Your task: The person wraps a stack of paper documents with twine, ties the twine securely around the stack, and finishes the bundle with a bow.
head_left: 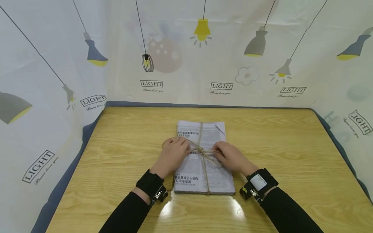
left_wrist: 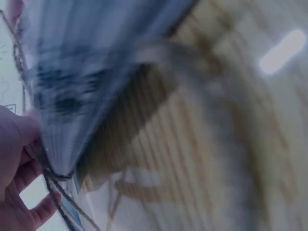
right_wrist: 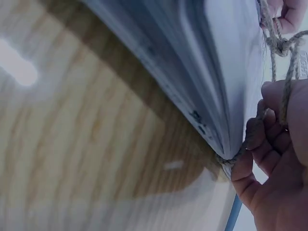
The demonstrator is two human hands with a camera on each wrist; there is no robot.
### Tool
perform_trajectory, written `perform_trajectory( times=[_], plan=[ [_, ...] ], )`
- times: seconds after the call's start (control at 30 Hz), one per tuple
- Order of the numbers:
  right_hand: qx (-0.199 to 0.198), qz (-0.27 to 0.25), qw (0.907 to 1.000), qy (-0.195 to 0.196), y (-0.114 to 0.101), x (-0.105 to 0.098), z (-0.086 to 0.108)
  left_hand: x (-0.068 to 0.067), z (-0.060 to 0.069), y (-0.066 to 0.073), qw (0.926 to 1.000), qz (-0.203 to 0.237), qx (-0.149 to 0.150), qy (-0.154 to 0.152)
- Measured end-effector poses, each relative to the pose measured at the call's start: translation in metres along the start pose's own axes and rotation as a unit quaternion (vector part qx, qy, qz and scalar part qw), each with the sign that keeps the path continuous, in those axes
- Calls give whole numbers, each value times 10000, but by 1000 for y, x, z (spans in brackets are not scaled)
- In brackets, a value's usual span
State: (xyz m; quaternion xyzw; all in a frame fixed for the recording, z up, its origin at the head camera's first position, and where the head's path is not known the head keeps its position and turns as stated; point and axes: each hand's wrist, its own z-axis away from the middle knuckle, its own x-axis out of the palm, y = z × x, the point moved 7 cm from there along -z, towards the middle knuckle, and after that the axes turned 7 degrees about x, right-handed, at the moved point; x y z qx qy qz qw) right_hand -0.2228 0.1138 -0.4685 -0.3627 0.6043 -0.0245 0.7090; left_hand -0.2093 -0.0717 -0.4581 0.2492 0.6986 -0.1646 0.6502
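Note:
A stack of folded newspapers (head_left: 189, 168) lies on the wooden table, with jute twine (head_left: 205, 171) crossing it lengthwise and sideways. A knot (head_left: 200, 149) sits near the middle of the top sheet. My left hand (head_left: 174, 153) pinches twine left of the knot, and a loop curves out past its knuckles. On the other side, my right hand (head_left: 231, 157) pinches twine just right of the knot, its fingers curled in the right wrist view. Loose twine hangs near the right thumb. In the left wrist view, a blurred strand crosses in front of the stack, and the left hand (left_wrist: 17, 168) shows only partly.
The wooden table (head_left: 122, 139) extends around the stack on all sides. Behind it and at both sides hangs a pale cloth (head_left: 186, 94) printed with lamps, with a dark blue edge along the table. Each wrist wears a black strap (head_left: 150, 184) with a small device.

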Motion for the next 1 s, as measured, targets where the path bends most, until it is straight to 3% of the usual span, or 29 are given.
perform_trajectory(
  times=[0.13,0.27,0.37,0.5,0.63,0.77,1.0],
  plan=[
    [-91,-23,9999,111,1,-4,1,2,-1,3,9997,244,21,3],
    [-199,487,9983,261,1,-4,1,3,-1,2,9989,465,76,-47],
    [-323,512,9979,207,-1,-1,-1,4,-1,0,9978,611,172,-181],
    [-293,346,9986,-272,0,7,0,11,3,1,9950,447,390,-806],
    [-46,1144,9908,-715,10,25,7,20,9,1,9868,443,359,-1515],
    [-89,1665,9833,-735,17,36,10,28,13,0,9812,427,273,-1863],
    [12,1121,9902,-833,16,27,9,32,13,-6,9829,546,151,-1751]
  ],
)
